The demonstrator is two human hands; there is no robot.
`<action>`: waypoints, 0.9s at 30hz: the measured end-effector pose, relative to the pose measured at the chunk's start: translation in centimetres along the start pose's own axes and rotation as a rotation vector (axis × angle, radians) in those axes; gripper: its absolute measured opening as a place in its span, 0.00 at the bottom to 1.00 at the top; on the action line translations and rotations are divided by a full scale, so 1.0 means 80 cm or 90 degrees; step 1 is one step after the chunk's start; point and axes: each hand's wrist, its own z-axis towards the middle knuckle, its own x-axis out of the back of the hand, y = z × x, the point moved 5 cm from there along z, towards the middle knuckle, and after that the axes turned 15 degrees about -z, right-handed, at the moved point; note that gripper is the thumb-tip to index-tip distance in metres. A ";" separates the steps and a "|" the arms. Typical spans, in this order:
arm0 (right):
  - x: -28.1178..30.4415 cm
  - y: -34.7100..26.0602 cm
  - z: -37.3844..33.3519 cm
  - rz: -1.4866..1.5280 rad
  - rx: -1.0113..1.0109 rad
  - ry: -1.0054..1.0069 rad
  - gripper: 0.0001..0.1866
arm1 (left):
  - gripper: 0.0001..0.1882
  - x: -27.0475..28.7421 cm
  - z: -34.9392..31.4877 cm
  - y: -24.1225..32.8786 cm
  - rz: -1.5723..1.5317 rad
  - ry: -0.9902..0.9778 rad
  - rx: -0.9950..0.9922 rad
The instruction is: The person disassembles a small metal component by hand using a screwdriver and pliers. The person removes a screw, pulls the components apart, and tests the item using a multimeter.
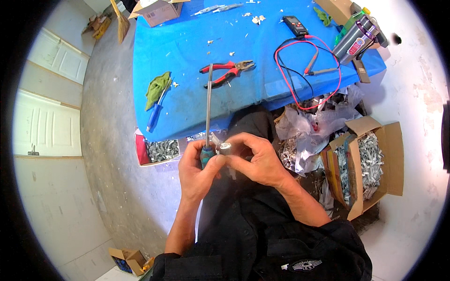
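Observation:
Over my lap, just in front of the table edge, both hands meet with the fingers bent inward. My left hand (191, 171) is wrapped round the teal-and-black handle of a screwdriver (209, 107), whose long metal shaft points away over the tabletop. Between the thumb and fingers of my right hand (260, 159) is a small round piece with a silvery top (226, 146). Its exact kind cannot be made out. The left thumb lies close against it, and pale, blurred bits show around the fingers.
On the blue-covered table (187, 47) lie red-handled pliers (232, 70), a blue-handled screwdriver (154, 117), a green cloth (156, 89), a multimeter (295, 26) with leads and a steel flask (356, 40). A cardboard box (393, 159) of metal strips stands at right; another box (161, 152) sits under the left table edge.

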 end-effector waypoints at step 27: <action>-0.039 0.052 -0.011 -0.016 -0.115 -0.032 0.15 | 0.15 0.007 0.009 -0.003 0.024 0.083 -0.024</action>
